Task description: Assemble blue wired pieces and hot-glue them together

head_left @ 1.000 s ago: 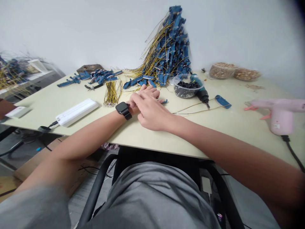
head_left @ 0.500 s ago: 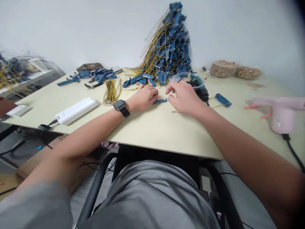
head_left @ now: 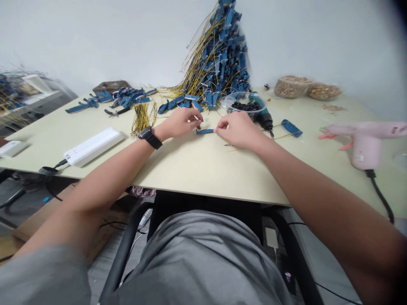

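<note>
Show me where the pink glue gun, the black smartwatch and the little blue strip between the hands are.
pink glue gun (head_left: 364, 152), head view, point on its grip
black smartwatch (head_left: 150, 138), head view, point on its face
blue strip (head_left: 204, 131), head view, point on its middle

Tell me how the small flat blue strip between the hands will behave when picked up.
The small flat blue strip looks slim, so it is probably light. Lying flat on the pale tabletop, it seems unlikely to roll. Its straight shape suggests some stiffness, though its material is hard to tell.
</note>
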Motion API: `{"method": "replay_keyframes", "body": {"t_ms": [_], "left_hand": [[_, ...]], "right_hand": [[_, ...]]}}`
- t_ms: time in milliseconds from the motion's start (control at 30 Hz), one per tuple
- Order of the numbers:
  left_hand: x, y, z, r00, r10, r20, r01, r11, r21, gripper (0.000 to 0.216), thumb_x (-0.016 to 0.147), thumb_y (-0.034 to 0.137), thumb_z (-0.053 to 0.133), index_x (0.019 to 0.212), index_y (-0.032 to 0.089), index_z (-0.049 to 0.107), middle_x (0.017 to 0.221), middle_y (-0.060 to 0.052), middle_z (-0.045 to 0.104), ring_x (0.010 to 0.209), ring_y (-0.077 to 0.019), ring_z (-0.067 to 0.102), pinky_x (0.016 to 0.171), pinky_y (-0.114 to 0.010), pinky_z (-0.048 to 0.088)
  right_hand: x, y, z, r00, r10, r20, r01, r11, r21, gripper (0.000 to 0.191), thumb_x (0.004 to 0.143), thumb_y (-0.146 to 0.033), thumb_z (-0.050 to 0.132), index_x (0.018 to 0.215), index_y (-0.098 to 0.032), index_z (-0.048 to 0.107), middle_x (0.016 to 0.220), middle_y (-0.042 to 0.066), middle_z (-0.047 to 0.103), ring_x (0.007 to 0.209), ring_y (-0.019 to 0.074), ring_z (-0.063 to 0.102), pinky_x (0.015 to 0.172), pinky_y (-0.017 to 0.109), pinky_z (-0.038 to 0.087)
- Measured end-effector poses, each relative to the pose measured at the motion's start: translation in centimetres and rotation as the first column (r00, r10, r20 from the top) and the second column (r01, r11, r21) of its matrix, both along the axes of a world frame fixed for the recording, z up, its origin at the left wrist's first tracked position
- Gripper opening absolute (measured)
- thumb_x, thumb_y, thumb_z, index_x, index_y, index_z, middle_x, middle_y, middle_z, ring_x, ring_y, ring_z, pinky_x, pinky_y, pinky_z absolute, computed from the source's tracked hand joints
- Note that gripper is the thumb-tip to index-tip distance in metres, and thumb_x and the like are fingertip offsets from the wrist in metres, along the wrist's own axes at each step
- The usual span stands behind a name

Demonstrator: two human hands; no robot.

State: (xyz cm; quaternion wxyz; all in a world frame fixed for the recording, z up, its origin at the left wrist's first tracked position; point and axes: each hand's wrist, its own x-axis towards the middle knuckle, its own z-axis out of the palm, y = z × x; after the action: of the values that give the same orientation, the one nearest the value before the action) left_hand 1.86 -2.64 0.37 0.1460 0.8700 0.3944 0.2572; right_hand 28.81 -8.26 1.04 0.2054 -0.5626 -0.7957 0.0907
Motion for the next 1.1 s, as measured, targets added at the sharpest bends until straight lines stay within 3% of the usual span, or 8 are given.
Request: {"method": "replay_keyframes", "body": {"t_ms": [233,400,533,633,733,833,967,1100], "left_hand": [[1.1,-1.0,0.1,0.981,-0.052,0.188,0.098,0.964,-0.245,0.019,0.111,0.034,0.081,0.107,0.021,0.093,0.098,-0.01,0.097,0.091,-0.0269,0.093,0.095,-0.041,0.073],[0.1,0.3,0.7,0.962,0.07,0.263,-0.023,0.984,-0.175,0.017,0.112,0.035,0.084,0.108,0.019,0.088,0.096,-0.012,0.092,0.09,-0.0285,0.091,0.092,-0.045,0.074],[-4.5,1.9,3.2,0.98,0.193,0.051,-0.196,0.977,0.08,0.021,0.102,0.038,0.089,0.113,0.022,0.094,0.104,-0.011,0.095,0.102,-0.032,0.086,0.105,-0.049,0.07],[-9.3,3.4,5.0,0.963,0.232,-0.138,-0.218,0.97,0.108,0.022,0.092,0.042,0.089,0.102,0.025,0.097,0.105,-0.01,0.095,0.1,-0.0313,0.082,0.105,-0.047,0.064],[-13.2,4.9,5.9,0.898,0.222,-0.38,-0.238,0.971,0.005,0.021,0.082,0.048,0.089,0.089,0.03,0.097,0.092,-0.005,0.091,0.092,-0.0279,0.078,0.096,-0.041,0.058],[-15.3,5.7,6.2,0.827,0.15,-0.543,-0.264,0.954,-0.139,0.03,0.077,0.056,0.088,0.092,0.032,0.099,0.093,-0.003,0.092,0.094,-0.0283,0.079,0.095,-0.039,0.054],[-15.8,5.4,6.5,0.791,0.088,-0.606,-0.286,0.928,-0.238,0.044,0.077,0.063,0.088,0.105,0.032,0.102,0.105,-0.004,0.096,0.105,-0.0313,0.083,0.098,-0.038,0.053],[-15.3,4.7,6.9,0.782,0.034,-0.623,-0.265,0.923,-0.281,0.04,0.072,0.061,0.091,0.1,0.034,0.102,0.103,-0.003,0.095,0.106,-0.032,0.082,0.096,-0.037,0.052]], "right_hand": [[-0.7,-0.3,-0.1,0.999,0.047,0.002,-0.047,0.998,-0.032,0.034,0.117,-0.012,0.069,0.113,-0.02,0.102,0.12,0.015,0.097,0.114,0.0343,0.086,0.105,0.046,0.059],[-0.8,-0.2,-0.3,1.0,0.013,-0.011,-0.013,1.0,-0.016,0.031,0.12,-0.014,0.07,0.109,-0.019,0.099,0.118,0.018,0.096,0.117,0.038,0.088,0.106,0.048,0.061],[-0.7,0.3,-0.9,0.999,0.001,-0.034,-0.001,1.0,0.017,0.028,0.118,-0.015,0.073,0.111,-0.02,0.1,0.122,0.019,0.095,0.123,0.0397,0.088,0.109,0.049,0.063],[-0.6,0.4,-1.0,0.999,0.013,-0.043,-0.011,1.0,0.025,0.028,0.117,-0.015,0.072,0.114,-0.019,0.099,0.125,0.019,0.095,0.125,0.0408,0.087,0.111,0.051,0.062],[-0.5,0.2,-0.8,0.998,0.017,-0.054,-0.016,1.0,0.014,0.029,0.117,-0.016,0.07,0.117,-0.018,0.099,0.129,0.019,0.096,0.124,0.0401,0.088,0.114,0.051,0.063],[-0.5,0.0,-0.6,0.998,0.012,-0.068,-0.011,1.0,0.012,0.029,0.117,-0.016,0.069,0.117,-0.018,0.098,0.131,0.019,0.096,0.124,0.0394,0.088,0.114,0.051,0.063],[-0.6,0.0,-0.4,0.999,-0.003,-0.051,0.004,1.0,0.013,0.027,0.114,-0.017,0.07,0.112,-0.021,0.097,0.128,0.019,0.096,0.118,0.0401,0.087,0.112,0.053,0.062],[-0.6,-0.1,-0.3,1.0,0.0,-0.031,0.0,1.0,0.018,0.027,0.112,-0.017,0.071,0.108,-0.022,0.096,0.125,0.018,0.096,0.116,0.0402,0.086,0.111,0.053,0.061]]}}
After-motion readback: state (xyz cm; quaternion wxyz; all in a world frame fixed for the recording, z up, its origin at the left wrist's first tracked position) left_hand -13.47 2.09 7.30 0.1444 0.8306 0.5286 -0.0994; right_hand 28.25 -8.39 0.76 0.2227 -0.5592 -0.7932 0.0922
